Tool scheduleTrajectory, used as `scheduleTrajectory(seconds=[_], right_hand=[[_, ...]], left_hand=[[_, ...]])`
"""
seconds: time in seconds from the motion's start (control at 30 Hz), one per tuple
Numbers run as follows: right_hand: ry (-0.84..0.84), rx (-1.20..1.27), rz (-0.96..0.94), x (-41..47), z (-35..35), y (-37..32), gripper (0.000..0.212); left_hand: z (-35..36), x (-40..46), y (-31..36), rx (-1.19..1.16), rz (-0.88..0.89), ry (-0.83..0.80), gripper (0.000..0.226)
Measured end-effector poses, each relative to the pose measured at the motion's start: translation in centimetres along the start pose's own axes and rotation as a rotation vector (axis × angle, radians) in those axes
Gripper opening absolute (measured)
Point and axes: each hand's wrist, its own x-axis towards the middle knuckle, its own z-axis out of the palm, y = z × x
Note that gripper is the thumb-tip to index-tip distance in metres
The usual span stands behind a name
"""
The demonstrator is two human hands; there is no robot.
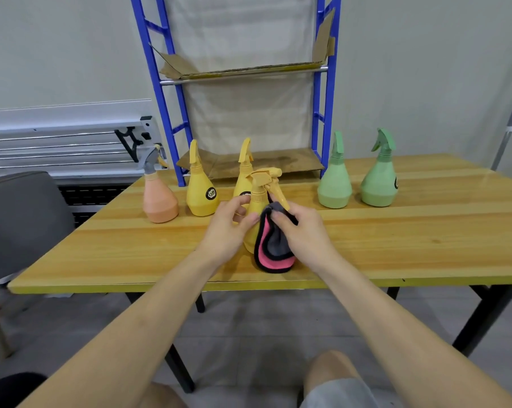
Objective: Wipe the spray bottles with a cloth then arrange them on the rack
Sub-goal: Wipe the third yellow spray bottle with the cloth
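Near the front edge of the wooden table (396, 231), the left hand (229, 231) grips a yellow spray bottle (256, 201), its fingers curled round the bottle's left side. The right hand (302, 231) pinches a folded cloth (274, 248) (grey on one face, pink on the other, dark-edged) and presses it against the bottle's right side, just below the trigger. The two hands sit close together with the bottle between them; the cloth's lower fold hangs down to the tabletop.

Behind this bottle two more yellow bottles stand upright, one at the left (200, 189) and one (244, 169) partly hidden by the held bottle. Further left stands a peach bottle (159, 198) with a grey spray head. Well to the right, two green bottles stand side by side, the nearer (334, 181) and the outer (380, 178).

At the table's far edge rises a blue rack (322, 92), its shelves lined with brown cardboard (266, 163). A grey chair (22, 213) stands beside the table's left side.
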Motion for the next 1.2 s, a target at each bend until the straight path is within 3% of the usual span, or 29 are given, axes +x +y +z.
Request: scheduleTrajectory(seconds=[0.33, 0.6, 0.77, 1.0, 1.2], right_hand=[[-0.163, -0.144, 0.12, -0.8, -1.8, 2.5, 0.029], [-0.041, -0.019, -0.016, 1.3, -0.1, -1.1, 0.022], [-0.043, -0.056, 0.031, 0.3, -0.1, 0.7, 0.022], [-0.192, -0.118, 0.117, -1.0, -1.2, 2.3, 0.021], [-0.09, -0.11, 0.069, 0.1, -0.3, 0.7, 0.008]], left_hand=[[-0.2, -0.5, 0.3, -0.023, 0.007, -0.009, 0.059], [-0.6, -0.6, -0.1, -0.047, 0.051, -0.055, 0.031], [-0.3, -0.9, -1.1, -0.002, 0.055, -0.026, 0.039], [-0.4, -1.2, -0.8, -0.083, -0.005, -0.03, 0.041], [-1.0, -0.8, -1.4, -0.05, -0.005, -0.031, 0.038]])
